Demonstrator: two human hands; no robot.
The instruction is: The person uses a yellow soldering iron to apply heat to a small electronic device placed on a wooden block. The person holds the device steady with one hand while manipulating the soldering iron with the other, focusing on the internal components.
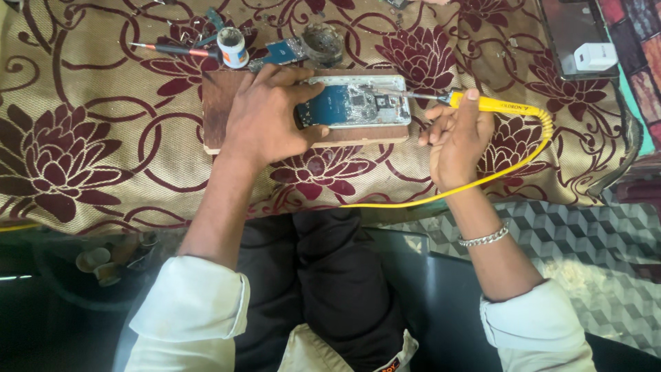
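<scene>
An opened phone with its blue circuit board exposed lies on a small wooden block. My left hand grips the phone's left end, thumb along its near edge. My right hand holds a yellow soldering iron, whose metal tip reaches left onto the phone's upper right part. The iron's yellow cord loops down and left across the cloth.
A gold cloth with dark red flowers covers the table. Behind the block lie a red-handled screwdriver, a small white jar, a blue circuit board and a round tin. A dark tablet with a white charger sits far right.
</scene>
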